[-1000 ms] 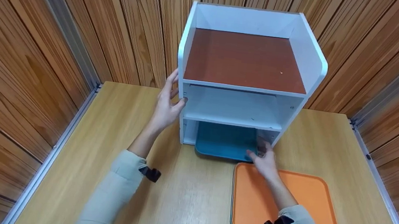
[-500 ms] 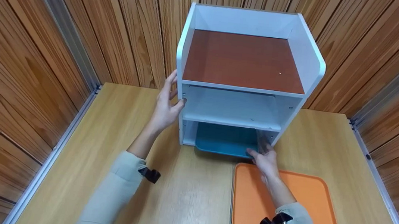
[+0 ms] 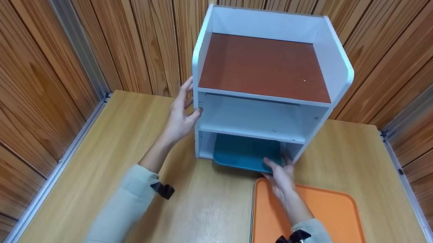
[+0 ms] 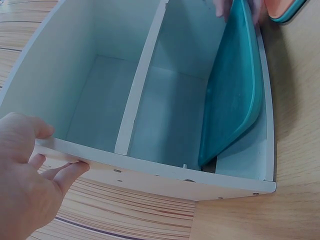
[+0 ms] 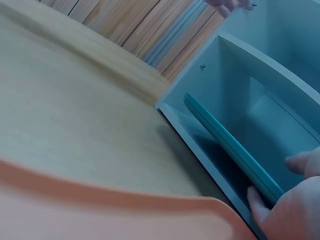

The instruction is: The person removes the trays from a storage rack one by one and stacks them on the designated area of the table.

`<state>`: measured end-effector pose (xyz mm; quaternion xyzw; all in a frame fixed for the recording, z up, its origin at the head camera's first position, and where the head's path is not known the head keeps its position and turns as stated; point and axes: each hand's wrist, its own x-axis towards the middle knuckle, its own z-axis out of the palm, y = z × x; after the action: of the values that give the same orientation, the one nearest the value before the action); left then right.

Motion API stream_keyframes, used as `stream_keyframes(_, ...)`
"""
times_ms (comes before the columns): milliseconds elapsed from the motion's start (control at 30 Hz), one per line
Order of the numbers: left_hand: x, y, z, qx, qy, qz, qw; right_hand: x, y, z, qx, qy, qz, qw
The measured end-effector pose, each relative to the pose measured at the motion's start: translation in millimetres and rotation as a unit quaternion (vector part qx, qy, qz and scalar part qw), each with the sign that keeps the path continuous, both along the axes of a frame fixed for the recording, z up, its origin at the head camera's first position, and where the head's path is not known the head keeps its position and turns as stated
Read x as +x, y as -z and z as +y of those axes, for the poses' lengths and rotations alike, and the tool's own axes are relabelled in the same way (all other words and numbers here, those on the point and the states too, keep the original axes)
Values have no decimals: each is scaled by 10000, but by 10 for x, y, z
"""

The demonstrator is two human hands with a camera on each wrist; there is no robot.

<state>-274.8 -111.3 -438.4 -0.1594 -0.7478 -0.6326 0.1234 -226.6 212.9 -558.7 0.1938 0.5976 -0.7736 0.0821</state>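
Observation:
A small white shelf unit (image 3: 259, 120) with a brown top board (image 3: 265, 68) stands at the back of the table. My left hand (image 3: 180, 119) grips its left side panel, thumb at the front edge and fingers along the outside, as the left wrist view also shows. In the lowest compartment lies a teal tray (image 3: 245, 151), mostly inside, its front edge sticking out a little. At the tray's right front corner my right hand (image 3: 285, 182) holds it, thumb above and fingers underneath. The right wrist view shows the tray (image 5: 232, 147) tilted, its front edge raised off the shelf's bottom board.
An orange tray (image 3: 326, 228) lies on the wooden table (image 3: 197, 217) at the front right, under my right forearm, with a darker tray rim showing beneath it. Wood-panelled walls (image 3: 153, 28) close in the back and both sides.
The teal tray has gone slightly deeper into the lowest compartment, its front edge lifting. My right hand has shifted a little left along its corner. My left hand stays on the side panel.

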Motion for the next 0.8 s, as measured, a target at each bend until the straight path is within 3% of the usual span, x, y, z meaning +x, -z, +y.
stream_keyframes(333,11,-15,-2,48,17,-123,9999,76,89,-125,-387,570,183,9975)
stream_keyframes(800,1,8,-1,109,110,-128,9998,244,96,-39,-728,517,360,9954)
